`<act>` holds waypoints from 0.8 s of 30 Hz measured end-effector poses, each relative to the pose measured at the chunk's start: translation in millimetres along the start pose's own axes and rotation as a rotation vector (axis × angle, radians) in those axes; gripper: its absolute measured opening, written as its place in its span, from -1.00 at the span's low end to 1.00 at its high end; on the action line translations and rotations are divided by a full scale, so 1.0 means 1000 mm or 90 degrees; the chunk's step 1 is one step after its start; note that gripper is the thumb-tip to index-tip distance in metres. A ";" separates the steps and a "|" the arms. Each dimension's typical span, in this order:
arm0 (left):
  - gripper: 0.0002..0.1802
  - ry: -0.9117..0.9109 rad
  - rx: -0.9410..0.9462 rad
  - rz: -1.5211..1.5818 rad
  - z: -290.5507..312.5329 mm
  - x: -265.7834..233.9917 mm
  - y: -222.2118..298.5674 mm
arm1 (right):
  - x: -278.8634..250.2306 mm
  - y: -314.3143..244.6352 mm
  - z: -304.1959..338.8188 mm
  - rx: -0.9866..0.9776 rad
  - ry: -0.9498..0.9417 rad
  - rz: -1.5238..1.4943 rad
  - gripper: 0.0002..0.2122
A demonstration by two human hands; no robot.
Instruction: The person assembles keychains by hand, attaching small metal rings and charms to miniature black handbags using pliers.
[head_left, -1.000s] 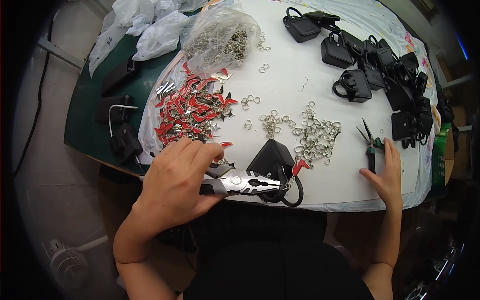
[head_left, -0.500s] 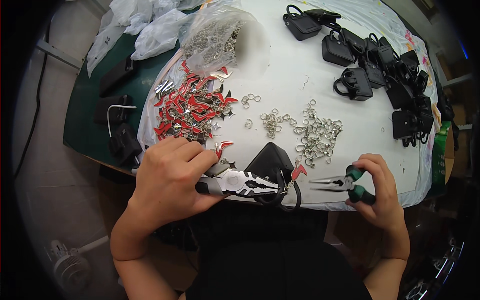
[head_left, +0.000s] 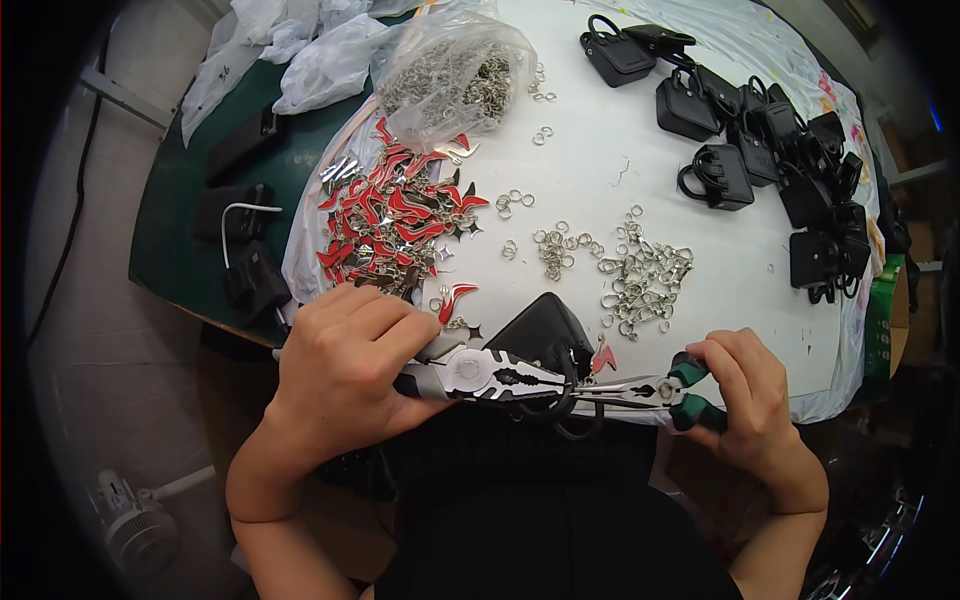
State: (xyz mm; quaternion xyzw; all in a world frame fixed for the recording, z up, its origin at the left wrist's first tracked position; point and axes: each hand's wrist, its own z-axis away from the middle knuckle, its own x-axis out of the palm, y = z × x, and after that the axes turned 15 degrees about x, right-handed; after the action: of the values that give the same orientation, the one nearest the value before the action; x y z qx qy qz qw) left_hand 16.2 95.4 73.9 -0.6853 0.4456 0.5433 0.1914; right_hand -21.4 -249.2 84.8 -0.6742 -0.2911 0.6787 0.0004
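Note:
My left hand point(head_left: 350, 355) is closed round the handles of grey-and-black pliers point(head_left: 472, 370), whose jaws reach the handle of a small black bag point(head_left: 545, 335) at the table's near edge. From the right, my right hand point(head_left: 745, 395) grips green-handled needle-nose pliers point(head_left: 688, 400). Their thin tips meet the tips of the other pliers at the bag's handle. A red high-heel charm point(head_left: 603, 357) hangs right beside that spot. Whatever small ring lies between the tips is too small to make out. Next to my left hand lies another red charm point(head_left: 457, 300).
A heap of red charms point(head_left: 395, 215) lies at left, below a clear bag of metal rings point(head_left: 455, 80). Loose rings point(head_left: 555, 250) and small clasps point(head_left: 645, 280) are spread mid-table. Several black mini bags point(head_left: 725, 175) crowd the right side. Black devices point(head_left: 230, 213) sit on the green surface.
My right hand has brought the needle-nose pliers leftward, and their tips now reach the bag's handle and the other pliers. My left hand keeps its grip. The view has shifted slightly.

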 end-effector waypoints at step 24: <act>-0.52 -0.019 -0.019 -0.033 -0.007 -0.009 0.013 | 0.003 0.009 0.008 0.008 -0.039 -0.058 -0.39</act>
State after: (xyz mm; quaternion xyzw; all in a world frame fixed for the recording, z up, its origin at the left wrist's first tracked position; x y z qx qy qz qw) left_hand 9.6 86.9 86.9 -0.6910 0.4167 0.5552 0.2018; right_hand -25.3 -258.8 78.1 -0.6391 -0.3171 0.7002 0.0266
